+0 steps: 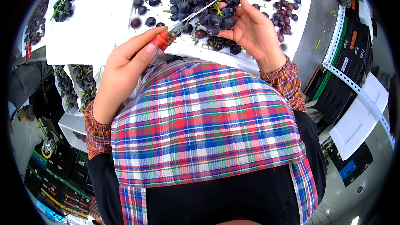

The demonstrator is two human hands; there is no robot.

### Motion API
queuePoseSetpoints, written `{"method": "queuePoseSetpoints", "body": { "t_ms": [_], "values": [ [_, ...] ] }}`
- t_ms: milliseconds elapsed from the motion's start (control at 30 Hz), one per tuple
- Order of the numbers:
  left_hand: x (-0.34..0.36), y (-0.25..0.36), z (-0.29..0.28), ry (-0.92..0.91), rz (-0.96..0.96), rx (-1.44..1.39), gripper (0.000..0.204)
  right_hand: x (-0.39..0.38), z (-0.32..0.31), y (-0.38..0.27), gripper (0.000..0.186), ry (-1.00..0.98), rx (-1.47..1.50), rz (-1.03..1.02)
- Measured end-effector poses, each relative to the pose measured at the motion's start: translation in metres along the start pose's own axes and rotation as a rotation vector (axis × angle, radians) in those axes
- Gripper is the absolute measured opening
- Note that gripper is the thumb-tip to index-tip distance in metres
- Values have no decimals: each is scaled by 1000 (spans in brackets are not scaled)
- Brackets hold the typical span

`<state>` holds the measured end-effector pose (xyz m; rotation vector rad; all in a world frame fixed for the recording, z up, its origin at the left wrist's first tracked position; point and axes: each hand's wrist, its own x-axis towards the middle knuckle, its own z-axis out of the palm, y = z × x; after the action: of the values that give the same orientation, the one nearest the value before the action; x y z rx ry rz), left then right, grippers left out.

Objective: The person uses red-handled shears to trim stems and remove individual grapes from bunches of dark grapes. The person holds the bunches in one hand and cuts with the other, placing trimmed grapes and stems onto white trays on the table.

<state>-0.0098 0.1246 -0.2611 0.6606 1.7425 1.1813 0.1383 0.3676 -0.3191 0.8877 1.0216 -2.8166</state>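
The left hand (127, 58) grips the red handles of a pair of scissors (161, 41), its blades pointing up and right to a green stem (218, 6); whether they touch it cannot be told. The right hand (256, 31) grasps a bunch of dark grapes (214, 20), its fingers bent at the bunch's right side. This bunch is above the near half of a white tray (301, 6), close to the near edge's middle. Loose grapes (150, 21) lie toward the tray's left edge, reddish grapes (286, 16) by its right edge. Beyond that edge, 1 green scrap (318, 44) lies on the grey tabletop (310, 56).
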Motion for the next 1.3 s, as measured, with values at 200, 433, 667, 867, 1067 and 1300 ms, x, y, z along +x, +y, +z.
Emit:
{"method": "queuePoseSetpoints", "body": {
  "t_ms": [200,433,667,867,1067,1300],
  "values": [
    [-7,1,-3,32,-16,-16,37,-1,4,6,42,33,27,-41],
    [-15,0,-17,-20,-84,36,37,-2,5,9,39,36,31,-39],
    [5,-2,-26,-171,-214,-89,46,-3,16,14,40,36,-136,-137],
    [5,-8,-29,-190,-220,-165,46,-5,20,15,40,82,-224,-148],
    [2,-12,-39,-239,-262,-220,51,-1,17,18,39,77,-152,-171],
    [12,-13,-40,-301,-303,-319,55,0,15,18,39,63,-120,-170]
  ]
}}
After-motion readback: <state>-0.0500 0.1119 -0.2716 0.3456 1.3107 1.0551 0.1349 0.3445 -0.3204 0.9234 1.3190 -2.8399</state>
